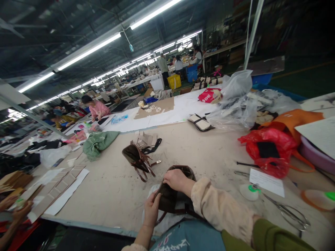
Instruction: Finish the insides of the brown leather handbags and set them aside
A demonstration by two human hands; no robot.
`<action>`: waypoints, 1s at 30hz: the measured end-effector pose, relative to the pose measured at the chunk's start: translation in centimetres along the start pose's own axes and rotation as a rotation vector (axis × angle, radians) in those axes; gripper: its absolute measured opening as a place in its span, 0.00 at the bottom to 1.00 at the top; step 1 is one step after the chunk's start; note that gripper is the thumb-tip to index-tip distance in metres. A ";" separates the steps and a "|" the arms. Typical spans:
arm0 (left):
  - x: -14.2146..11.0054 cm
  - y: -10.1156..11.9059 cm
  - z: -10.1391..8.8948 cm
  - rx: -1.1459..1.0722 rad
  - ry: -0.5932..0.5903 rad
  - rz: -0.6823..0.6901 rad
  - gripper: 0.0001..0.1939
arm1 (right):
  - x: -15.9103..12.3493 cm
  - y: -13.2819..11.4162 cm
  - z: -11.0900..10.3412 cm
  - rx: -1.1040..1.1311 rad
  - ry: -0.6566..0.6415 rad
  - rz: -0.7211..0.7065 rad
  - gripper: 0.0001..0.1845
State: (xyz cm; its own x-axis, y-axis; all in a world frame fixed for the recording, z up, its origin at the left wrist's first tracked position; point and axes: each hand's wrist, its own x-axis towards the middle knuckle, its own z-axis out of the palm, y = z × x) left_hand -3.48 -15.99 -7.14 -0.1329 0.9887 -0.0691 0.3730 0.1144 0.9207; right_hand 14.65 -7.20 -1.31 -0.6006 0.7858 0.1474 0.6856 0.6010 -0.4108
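Note:
A dark brown handbag (167,201) lies at the table's near edge with its mouth open toward me. My left hand (151,210) pinches its left rim, thumb inside and fingers outside. Just beyond, my right hand (177,179) reaches across the opening and closes on the rim at the far left; its fingertips are partly hidden. Under the bag lies white plastic or paper (149,191). Another brown handbag (133,156) with straps rests on its side farther off, beside stacked beige pieces (144,139).
Scissors (289,213), a white paper slip (267,182) and a red plastic bag (272,150) lie to the right. At left are flat strips (59,186), a green cloth (99,143) and a co-worker's hands (22,211). Another person (98,108) works farther back.

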 end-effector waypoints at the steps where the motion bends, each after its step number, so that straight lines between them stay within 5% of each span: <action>1: -0.1 0.2 0.0 0.013 0.003 -0.005 0.20 | 0.0 0.0 0.0 0.003 0.000 0.001 0.15; 20: 0.1 1.9 0.0 0.002 0.034 -0.082 0.21 | 0.1 -0.5 -0.3 -0.023 -0.034 0.020 0.17; 30: 0.4 0.9 0.0 0.099 0.106 -0.051 0.22 | 0.0 0.0 0.0 -0.045 -0.036 0.010 0.17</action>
State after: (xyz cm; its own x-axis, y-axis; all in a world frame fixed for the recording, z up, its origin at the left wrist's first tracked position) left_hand -3.17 -15.54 -6.37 -0.2482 0.9662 -0.0690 0.4516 0.1784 0.8742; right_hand 14.60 -7.22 -1.33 -0.6074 0.7866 0.1111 0.7088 0.5998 -0.3712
